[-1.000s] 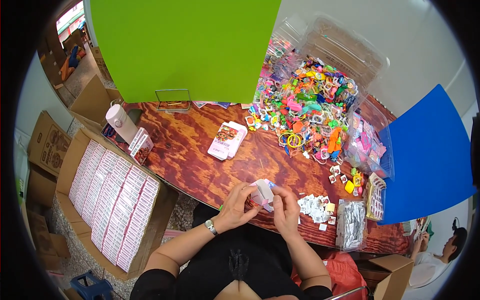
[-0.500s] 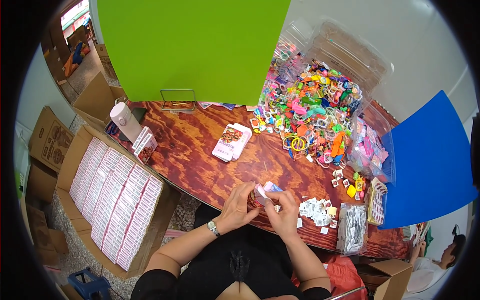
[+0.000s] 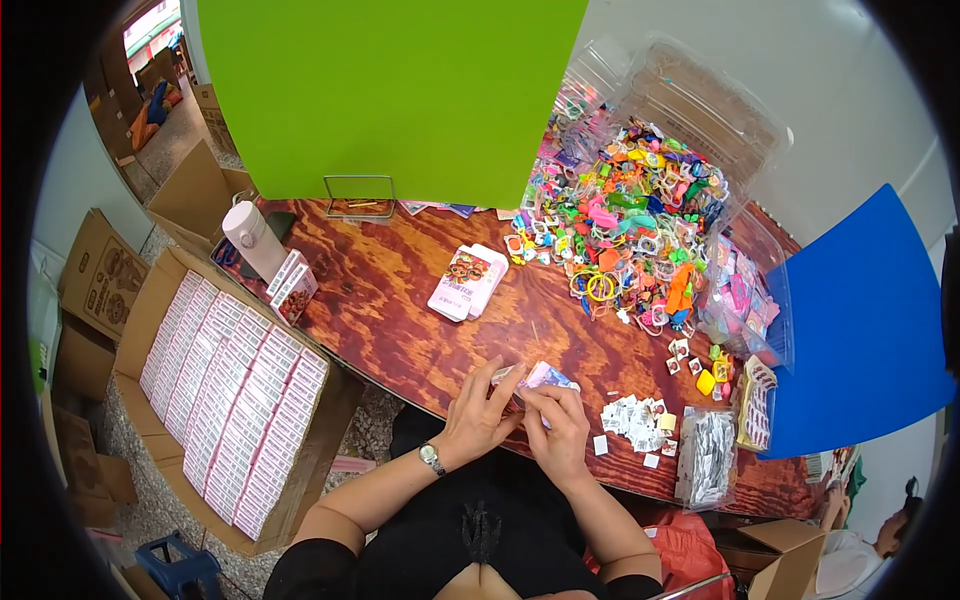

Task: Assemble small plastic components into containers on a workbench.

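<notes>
At the table's front edge, both my hands are closed round a small pink-and-white carton (image 3: 511, 379), mostly hidden by the fingers. My left hand (image 3: 478, 415), with a watch at the wrist, grips its left side. My right hand (image 3: 560, 430) pinches the other side with thumb and fingers. Just beyond the fingers lies a bluish-purple printed packet (image 3: 550, 375). Farther off, flat pink-and-white cartons (image 3: 466, 284) with a cartoon print are stacked. Small white packets (image 3: 635, 422) lie scattered right of my right hand.
A cardboard box (image 3: 290, 490) full of pink-edged cartons stands at left, near a pink tumbler (image 3: 252, 238). Colourful trinkets (image 3: 630, 220) heap at back right. A clear bin (image 3: 707, 455) holds silvery packets. Green (image 3: 390, 90) and blue (image 3: 860, 330) panels border the table; another person (image 3: 860, 550) sits at far right.
The carton has tilted lower between my hands and shows less of its pink side. My fingers have closed in over it, and the right hand has dropped slightly.
</notes>
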Demonstrator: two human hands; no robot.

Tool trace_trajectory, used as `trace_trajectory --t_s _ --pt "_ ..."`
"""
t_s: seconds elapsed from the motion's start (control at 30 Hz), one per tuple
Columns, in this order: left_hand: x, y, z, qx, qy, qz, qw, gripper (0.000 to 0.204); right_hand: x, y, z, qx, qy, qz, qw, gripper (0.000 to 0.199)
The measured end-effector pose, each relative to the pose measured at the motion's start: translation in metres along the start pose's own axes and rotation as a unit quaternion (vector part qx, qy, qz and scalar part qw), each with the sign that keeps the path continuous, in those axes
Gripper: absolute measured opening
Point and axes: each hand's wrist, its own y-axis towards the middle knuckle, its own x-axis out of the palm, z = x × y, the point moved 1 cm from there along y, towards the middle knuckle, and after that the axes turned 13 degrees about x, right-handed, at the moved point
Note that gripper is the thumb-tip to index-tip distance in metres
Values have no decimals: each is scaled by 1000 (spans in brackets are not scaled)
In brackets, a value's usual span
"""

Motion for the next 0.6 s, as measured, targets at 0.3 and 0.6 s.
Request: trace_trajectory --t_s 0.3,0.6 --pt "-2 -1 2 21 38 -16 999 88 -3 11 0 69 -2 -25 997 18" --pt "-3 0 2 27 56 1 998 87 -1 16 4 25 -67 -18 997 15"
